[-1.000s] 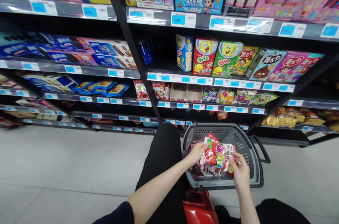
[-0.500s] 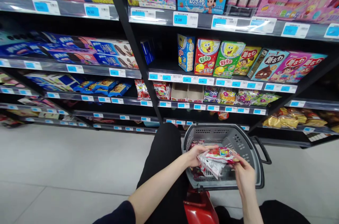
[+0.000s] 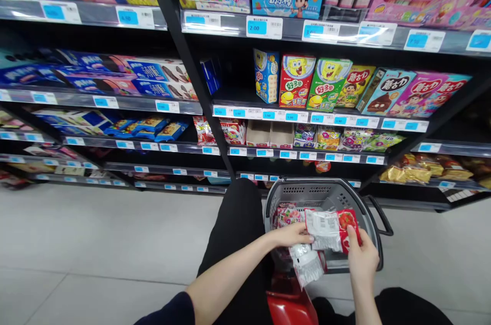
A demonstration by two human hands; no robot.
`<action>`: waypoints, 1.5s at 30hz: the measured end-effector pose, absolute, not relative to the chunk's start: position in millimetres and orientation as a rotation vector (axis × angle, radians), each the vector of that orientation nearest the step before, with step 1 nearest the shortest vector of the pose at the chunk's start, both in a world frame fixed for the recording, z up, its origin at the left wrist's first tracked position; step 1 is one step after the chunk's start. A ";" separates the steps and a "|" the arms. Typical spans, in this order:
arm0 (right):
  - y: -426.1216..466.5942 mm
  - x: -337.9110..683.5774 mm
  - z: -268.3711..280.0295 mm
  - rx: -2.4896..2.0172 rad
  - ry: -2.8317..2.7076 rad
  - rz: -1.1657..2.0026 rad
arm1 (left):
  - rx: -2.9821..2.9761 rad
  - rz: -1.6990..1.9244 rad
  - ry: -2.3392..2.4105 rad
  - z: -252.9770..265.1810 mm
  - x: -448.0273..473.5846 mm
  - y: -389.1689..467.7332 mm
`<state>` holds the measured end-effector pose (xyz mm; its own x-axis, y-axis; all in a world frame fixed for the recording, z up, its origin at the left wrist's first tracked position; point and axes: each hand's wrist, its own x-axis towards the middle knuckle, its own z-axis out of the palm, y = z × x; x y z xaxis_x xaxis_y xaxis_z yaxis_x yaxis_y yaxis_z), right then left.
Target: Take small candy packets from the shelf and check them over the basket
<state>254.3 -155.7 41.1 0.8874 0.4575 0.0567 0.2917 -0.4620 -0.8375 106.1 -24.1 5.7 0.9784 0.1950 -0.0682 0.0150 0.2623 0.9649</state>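
Note:
Over the grey shopping basket (image 3: 326,186), my right hand (image 3: 362,258) pinches the red end of a red-and-white candy packet (image 3: 326,228). Its printed white back faces up. My left hand (image 3: 291,235) is closed at the packet's left end, with a second, silver-backed candy packet (image 3: 307,266) hanging below its fingers. That one tilts down over the basket's near rim. More pink and red candy packets (image 3: 288,215) lie inside the basket, to the left. Part of them is hidden under my left hand and the held packets.
Shelves ahead carry boxed snacks (image 3: 299,82), bagged sweets (image 3: 330,138) and blue cookie packs (image 3: 157,79). The basket's black handle (image 3: 379,215) points right. A red object (image 3: 291,304) is between my legs. Grey tiled floor (image 3: 107,243) extends left.
The two packets, stacked together before, are now spread apart. The red-and-white one has turned back side up and shifted right; the silver-backed one hangs lower, nearer me.

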 end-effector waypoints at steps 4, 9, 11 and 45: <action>-149.6 263.0 25.4 -1.770 -0.419 0.494 | 1.244 0.215 0.251 -1.3 108.9 -24.9; -145.2 260.2 26.2 -1.503 -0.405 0.483 | 1.173 0.263 0.282 4.8 103.9 -21.1; -148.8 261.5 30.7 -1.519 -0.474 0.501 | 1.192 0.275 0.286 11.4 101.7 -19.4; -134.2 250.7 14.9 -1.464 -0.521 0.809 | 1.343 0.677 0.697 18.1 108.9 -14.7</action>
